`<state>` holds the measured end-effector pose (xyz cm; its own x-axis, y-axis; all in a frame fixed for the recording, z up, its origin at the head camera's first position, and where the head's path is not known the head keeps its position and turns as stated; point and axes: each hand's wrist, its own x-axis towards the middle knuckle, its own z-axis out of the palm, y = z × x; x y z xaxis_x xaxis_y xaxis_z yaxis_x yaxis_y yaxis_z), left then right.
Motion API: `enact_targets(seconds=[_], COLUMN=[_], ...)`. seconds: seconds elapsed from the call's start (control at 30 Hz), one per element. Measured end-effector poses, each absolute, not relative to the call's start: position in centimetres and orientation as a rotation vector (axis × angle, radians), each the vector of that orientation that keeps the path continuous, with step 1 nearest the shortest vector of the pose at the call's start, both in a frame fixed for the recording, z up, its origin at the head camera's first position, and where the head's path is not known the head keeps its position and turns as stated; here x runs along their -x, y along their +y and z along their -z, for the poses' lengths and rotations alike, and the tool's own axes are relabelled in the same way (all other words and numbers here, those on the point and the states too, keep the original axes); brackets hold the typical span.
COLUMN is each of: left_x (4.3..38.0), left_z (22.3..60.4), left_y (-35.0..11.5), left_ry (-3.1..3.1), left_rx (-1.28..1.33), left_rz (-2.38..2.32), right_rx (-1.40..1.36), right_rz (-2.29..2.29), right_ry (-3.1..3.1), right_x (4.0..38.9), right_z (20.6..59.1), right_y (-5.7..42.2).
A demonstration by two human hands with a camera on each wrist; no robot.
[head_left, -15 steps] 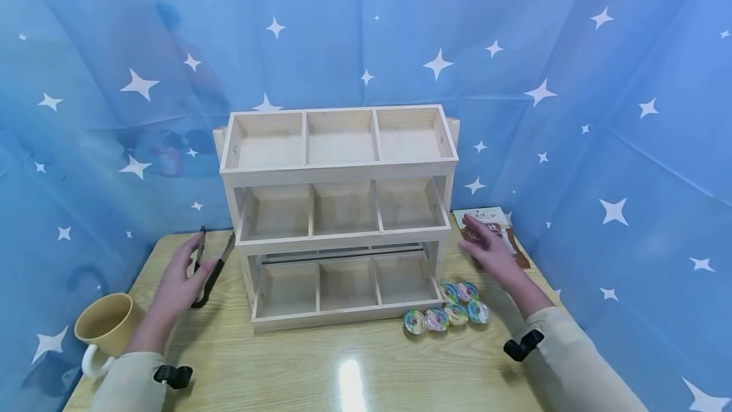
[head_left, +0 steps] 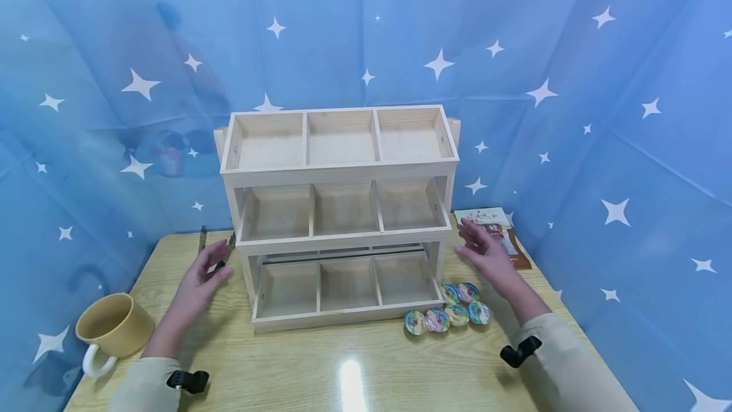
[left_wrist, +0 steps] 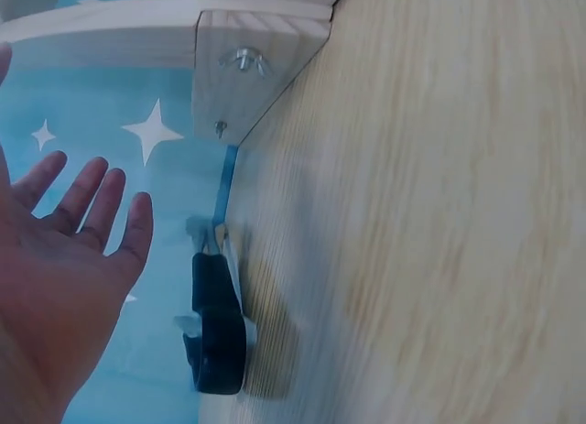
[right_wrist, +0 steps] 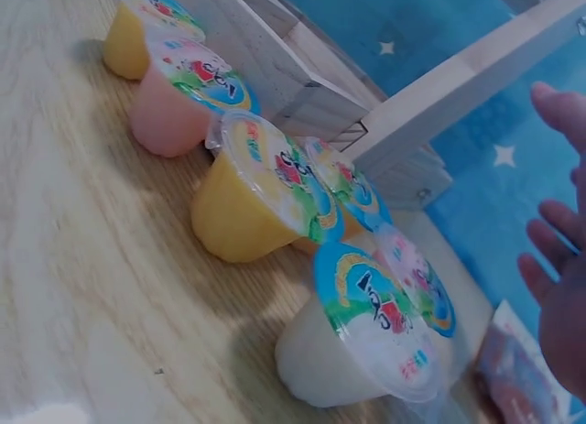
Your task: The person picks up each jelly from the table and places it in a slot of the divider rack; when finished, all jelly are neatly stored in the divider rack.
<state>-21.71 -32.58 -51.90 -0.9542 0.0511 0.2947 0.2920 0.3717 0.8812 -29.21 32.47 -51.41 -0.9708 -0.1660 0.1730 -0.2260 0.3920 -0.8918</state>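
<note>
A pale wooden three-tier rack (head_left: 343,243) stands in the middle, each tier split into three bare compartments. Left of it my left hand (head_left: 197,281) is held over the table, fingers extended and holding nothing. It partly hides black-handled tongs (left_wrist: 220,323), which show whole in the left wrist view. My right hand (head_left: 488,259) is on the rack's other side, likewise holding nothing, fingers spread. Behind that hand lies a brown and white packet (head_left: 517,253), partly covered by it. Several jelly cups (right_wrist: 265,190) with printed film lids cluster at the rack's lower right corner.
A tan mug (head_left: 117,326) with a white handle stands at the table's left edge, beside my left forearm. Blue star-printed cloth (head_left: 366,30) hangs around the back and sides. The wooden table (head_left: 274,367) runs along in front of the rack.
My left hand has moved right, closer to the rack, and now covers more of the tongs. The right hand has shifted only slightly. Rack, cups, packet and mug stay put.
</note>
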Motion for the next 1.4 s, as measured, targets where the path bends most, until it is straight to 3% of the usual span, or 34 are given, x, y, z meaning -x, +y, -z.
enact_targets(seconds=[0.37,0.83,1.4], left_x=[22.1,21.2,21.4], left_z=[53.1,53.5,54.0], left_y=[-30.1,-29.3,-29.2], left_ry=[-2.418,-2.469,-2.486], left_rx=[0.332,0.184,0.155], left_rz=[1.664,1.662,1.624], right_rx=[-0.354,-0.306,-0.288], right_rz=[-1.660,-1.644,-1.488], right_ry=[-2.603,-2.652,-2.806], right_x=[27.1,23.1,21.6], right_z=[51.9,53.6,54.3], right_y=[33.0,33.3,34.3])
